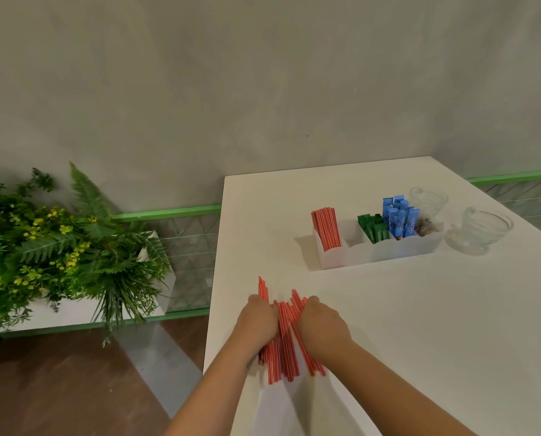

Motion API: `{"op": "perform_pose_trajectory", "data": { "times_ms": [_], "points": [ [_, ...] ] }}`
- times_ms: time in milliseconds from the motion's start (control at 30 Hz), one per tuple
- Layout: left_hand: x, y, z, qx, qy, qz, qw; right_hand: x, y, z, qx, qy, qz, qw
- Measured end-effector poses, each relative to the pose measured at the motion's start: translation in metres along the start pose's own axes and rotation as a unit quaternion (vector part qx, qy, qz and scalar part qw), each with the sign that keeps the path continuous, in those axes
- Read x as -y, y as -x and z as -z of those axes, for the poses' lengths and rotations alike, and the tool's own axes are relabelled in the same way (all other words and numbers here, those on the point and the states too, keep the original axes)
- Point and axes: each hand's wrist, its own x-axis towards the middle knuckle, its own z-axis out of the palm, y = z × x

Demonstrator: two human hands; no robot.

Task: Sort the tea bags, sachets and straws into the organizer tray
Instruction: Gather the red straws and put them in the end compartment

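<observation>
A loose bundle of red-and-white striped straws [284,338] lies on the white table [420,341] near its left edge. My left hand [258,319] and my right hand [321,325] press in on the bundle from either side, fingers curled round it. Farther back stands the translucent organizer tray [379,250]. Its left compartment holds upright red straws [325,228]; green sachets [373,229] and blue sachets [401,217] stand in middle compartments, and small brownish items [426,229] fill the right end.
Two clear glass cups [428,199] [484,228] stand right of the tray. A white planter with ferns and yellow flowers [58,247] sits beyond the table's left edge, above a wooden floor. A grey wall runs behind.
</observation>
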Motion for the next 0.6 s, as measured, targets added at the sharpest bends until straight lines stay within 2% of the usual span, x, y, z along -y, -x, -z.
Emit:
{"op": "perform_pose_trajectory", "data": {
  "times_ms": [100, 167, 367, 600],
  "points": [
    [-0.002, -0.007, -0.003, -0.009, 0.079, 0.009, 0.997, 0.005, -0.004, 0.009, 0.0, -0.037, 0.006, 0.999],
    [-0.007, -0.008, -0.004, 0.007, 0.171, 0.027, 0.985, 0.012, -0.007, 0.016, 0.001, -0.054, 0.022, 0.998],
    [-0.029, 0.009, -0.001, 0.084, 0.39, 0.072, 0.914, 0.026, -0.01, 0.022, 0.018, -0.062, 0.046, 0.997],
    [-0.037, 0.007, -0.003, 0.121, 0.474, 0.118, 0.864, 0.027, -0.015, 0.026, 0.016, -0.024, 0.046, 0.999]
  ]
}}
